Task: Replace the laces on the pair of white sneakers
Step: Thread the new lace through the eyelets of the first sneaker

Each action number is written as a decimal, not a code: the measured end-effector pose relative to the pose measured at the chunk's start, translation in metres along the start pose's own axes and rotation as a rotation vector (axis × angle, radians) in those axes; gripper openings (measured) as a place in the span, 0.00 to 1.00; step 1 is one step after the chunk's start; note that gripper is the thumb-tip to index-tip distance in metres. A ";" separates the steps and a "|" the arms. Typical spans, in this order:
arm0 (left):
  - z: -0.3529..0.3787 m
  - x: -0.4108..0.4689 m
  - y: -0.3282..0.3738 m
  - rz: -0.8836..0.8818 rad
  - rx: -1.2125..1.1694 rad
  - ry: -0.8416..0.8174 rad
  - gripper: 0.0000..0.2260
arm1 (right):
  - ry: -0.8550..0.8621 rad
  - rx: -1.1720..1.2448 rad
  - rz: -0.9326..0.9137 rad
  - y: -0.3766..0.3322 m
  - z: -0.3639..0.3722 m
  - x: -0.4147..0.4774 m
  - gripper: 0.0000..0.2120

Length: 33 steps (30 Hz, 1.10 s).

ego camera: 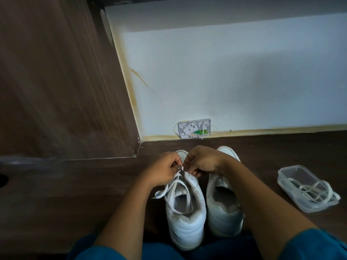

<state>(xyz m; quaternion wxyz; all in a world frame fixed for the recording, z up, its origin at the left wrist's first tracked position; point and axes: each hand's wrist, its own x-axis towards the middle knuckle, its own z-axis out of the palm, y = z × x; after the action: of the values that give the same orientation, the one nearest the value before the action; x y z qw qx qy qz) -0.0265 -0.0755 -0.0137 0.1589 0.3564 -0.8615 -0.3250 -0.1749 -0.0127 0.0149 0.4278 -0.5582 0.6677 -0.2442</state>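
Near us on dark wood (75, 194), our left hand (165, 168) and right hand (201, 162) pinch the white lace (163, 191) over the left sneaker (187, 226); the right sneaker (223, 216) stands just beside, spare laces (315, 192) in a tub (293, 170) right.

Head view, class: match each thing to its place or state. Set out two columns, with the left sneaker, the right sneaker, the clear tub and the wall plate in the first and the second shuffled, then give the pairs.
Things:
1 left sneaker
2 right sneaker
3 clear tub
4 wall plate

Places and states:
A holds loose laces
B at the foot of the white wall
C no lace showing
D its lace pinched by left hand and right hand

Pairs: 1-D, 2-C, 3-A, 4-B
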 end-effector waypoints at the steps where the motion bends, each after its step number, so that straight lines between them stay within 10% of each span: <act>1: 0.000 -0.001 0.000 -0.002 0.000 0.000 0.14 | -0.011 -0.018 0.009 -0.002 0.001 0.000 0.04; 13: 0.004 0.002 0.002 -0.013 -0.142 0.010 0.11 | 0.107 -0.508 -0.125 -0.017 0.000 -0.007 0.05; 25: 0.001 -0.003 0.007 0.119 -0.032 0.206 0.09 | 0.024 -0.025 -0.079 -0.002 -0.006 -0.005 0.06; 33: -0.005 -0.006 0.015 -0.079 -0.066 -0.003 0.13 | 0.066 -0.110 -0.040 -0.008 -0.006 -0.005 0.07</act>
<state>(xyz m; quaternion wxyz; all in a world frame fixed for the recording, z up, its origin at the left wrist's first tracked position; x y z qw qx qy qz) -0.0274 -0.0655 -0.0003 0.1561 0.3843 -0.8358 -0.3597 -0.1758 -0.0111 0.0256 0.3694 -0.5857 0.6826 -0.2337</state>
